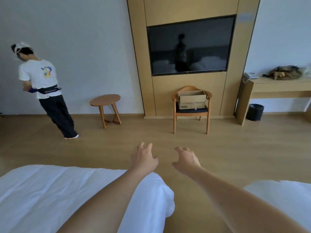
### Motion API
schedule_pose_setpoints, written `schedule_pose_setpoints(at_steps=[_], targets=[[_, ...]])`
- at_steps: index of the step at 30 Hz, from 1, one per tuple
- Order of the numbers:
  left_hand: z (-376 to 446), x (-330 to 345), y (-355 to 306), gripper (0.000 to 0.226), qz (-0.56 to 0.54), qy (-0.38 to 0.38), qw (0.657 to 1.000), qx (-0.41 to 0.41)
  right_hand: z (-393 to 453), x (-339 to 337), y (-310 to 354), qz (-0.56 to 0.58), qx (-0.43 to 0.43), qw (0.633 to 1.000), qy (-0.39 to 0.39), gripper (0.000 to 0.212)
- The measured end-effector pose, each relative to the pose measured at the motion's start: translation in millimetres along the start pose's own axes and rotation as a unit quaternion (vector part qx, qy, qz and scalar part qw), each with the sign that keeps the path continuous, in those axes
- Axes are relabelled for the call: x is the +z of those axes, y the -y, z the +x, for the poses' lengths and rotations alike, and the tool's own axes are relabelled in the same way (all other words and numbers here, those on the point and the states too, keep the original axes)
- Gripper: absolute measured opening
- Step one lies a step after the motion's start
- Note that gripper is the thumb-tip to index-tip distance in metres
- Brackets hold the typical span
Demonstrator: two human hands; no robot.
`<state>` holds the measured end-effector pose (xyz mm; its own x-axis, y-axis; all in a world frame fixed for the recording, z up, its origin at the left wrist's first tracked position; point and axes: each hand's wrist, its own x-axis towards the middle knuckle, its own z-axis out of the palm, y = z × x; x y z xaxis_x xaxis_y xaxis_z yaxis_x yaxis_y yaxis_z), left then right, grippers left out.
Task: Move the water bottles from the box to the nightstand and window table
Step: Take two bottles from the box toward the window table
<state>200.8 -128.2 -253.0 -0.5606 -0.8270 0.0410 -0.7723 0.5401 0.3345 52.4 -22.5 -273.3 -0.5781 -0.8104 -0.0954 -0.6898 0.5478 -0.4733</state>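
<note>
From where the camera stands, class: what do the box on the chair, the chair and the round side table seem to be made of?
Box: brown cardboard, matt, open flaps.
Chair: light wood frame, smooth; dark seat, probably padded.
Round side table: same-toned wood or veneer, smooth top; cannot tell which.

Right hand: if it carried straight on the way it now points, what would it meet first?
Nothing close. The right hand, fingers relaxed and empty, points over bare floor toward the wooden chair carrying the cardboard box. That chair looks like the first thing in line, though depth is hard to judge.
</note>
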Motion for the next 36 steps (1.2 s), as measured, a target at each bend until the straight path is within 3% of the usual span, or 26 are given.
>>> schedule_pose_setpoints(at_steps=[6,13,22,27,36], targets=[[91,26,-25,0.059,0.021,0.020,0.997,0.075,55,3,-35,0.035,0.063,0.997,-0.031,0.062],[195,71,-72,0.067,0.022,0.054,0.993,0.106,152,-17,-87,0.035,0.099,0.993,-0.056,0.061],[337,118,-164,0.068,0.011,0.086,0.993,0.083,316,-75,-163,0.034,0.085,0.995,-0.043,0.061],[413,129,-209,0.058,-0.002,0.077,0.994,0.073,395,-102,-196,0.043,0.086,0.995,-0.030,0.060],[552,183,-263,0.058,0.018,0.105,0.988,0.114,527,-121,-247,0.041,0.123,0.991,-0.032,0.061]])
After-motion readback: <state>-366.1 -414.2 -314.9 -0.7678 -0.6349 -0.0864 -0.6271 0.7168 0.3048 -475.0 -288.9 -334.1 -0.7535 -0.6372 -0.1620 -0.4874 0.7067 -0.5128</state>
